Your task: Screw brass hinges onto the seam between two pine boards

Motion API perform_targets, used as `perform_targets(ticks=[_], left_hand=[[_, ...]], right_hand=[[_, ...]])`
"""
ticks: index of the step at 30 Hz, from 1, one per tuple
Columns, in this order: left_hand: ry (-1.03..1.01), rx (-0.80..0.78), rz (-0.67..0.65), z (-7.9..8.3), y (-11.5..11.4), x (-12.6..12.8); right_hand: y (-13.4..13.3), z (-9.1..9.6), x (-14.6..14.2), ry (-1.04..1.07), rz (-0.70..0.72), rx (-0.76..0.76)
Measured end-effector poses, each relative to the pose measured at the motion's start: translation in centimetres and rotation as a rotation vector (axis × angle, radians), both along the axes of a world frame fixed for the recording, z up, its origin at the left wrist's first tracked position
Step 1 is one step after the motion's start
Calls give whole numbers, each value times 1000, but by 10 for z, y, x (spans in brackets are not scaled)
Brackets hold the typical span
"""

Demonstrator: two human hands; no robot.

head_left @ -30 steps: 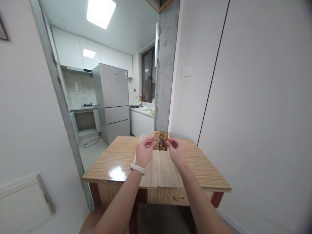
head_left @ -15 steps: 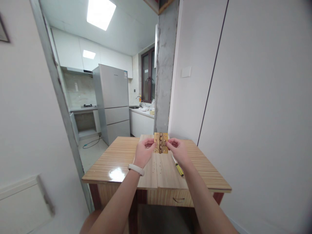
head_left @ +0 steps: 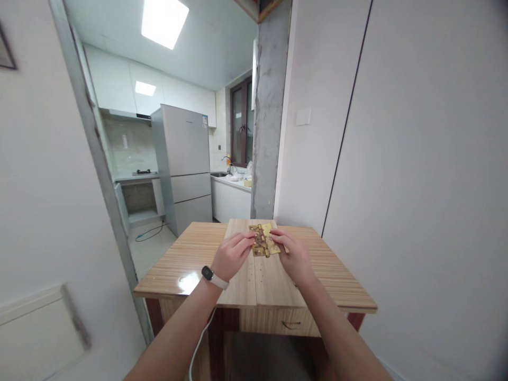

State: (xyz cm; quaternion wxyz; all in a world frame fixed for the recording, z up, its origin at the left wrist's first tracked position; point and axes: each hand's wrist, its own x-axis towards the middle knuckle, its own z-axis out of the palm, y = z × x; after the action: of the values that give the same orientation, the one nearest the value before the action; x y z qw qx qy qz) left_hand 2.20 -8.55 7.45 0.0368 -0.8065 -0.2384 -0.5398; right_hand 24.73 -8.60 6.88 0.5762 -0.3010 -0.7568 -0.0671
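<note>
A brass hinge [head_left: 262, 242] is held between both my hands, tilted almost flat just above two pale wooden boards [head_left: 246, 275] lying side by side on a striped wooden table [head_left: 186, 254]. My left hand [head_left: 230, 256], with a watch on the wrist, pinches the hinge's left leaf. My right hand [head_left: 292, 256] pinches its right leaf. Small holes run along the seam between the boards below the hinge.
The table has a drawer [head_left: 289, 323] in its front and stands against a white wall at the right. A concrete pillar [head_left: 270, 116] rises behind it. Through the doorway at the left are a grey fridge [head_left: 184, 164] and a kitchen counter [head_left: 232, 182].
Both hands have lowered the hinge and tipped it from upright to nearly flat over the boards. The yellow-handled screwdriver seen half a second ago is now hidden behind my right hand.
</note>
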Motion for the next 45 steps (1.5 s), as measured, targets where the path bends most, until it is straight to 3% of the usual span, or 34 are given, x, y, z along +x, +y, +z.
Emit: perform_targets(ticks=[7,14,23,27,31,35,41,43,45], left_hand=[[84,124,42,-2,-3,-6],[-2,202,77,-6,-8,-5],[-57,252,55,-9,-6,-3],[-55,168,51,-6,-8,-5],[-83,20,39,6,-11,-2],[-174,-225,67,14,-6,2],[-345,-721,-216,-4,16,5],[-392,-766,-187,-11,16,8],[-377,-725,-88,-16,11,12]], right_hand=[[-5,-12,11,-200,-141,202],[-14,-9,7,-123,-154,294],[-15,-11,4,-95,-145,290],[-14,-7,2,-60,-98,255],[-14,0,-4,-10,-102,120],[-9,5,-8,104,-66,-145],[9,-2,-10,359,219,-619],[8,-8,-15,416,203,-659],[3,-15,-24,386,93,-614]])
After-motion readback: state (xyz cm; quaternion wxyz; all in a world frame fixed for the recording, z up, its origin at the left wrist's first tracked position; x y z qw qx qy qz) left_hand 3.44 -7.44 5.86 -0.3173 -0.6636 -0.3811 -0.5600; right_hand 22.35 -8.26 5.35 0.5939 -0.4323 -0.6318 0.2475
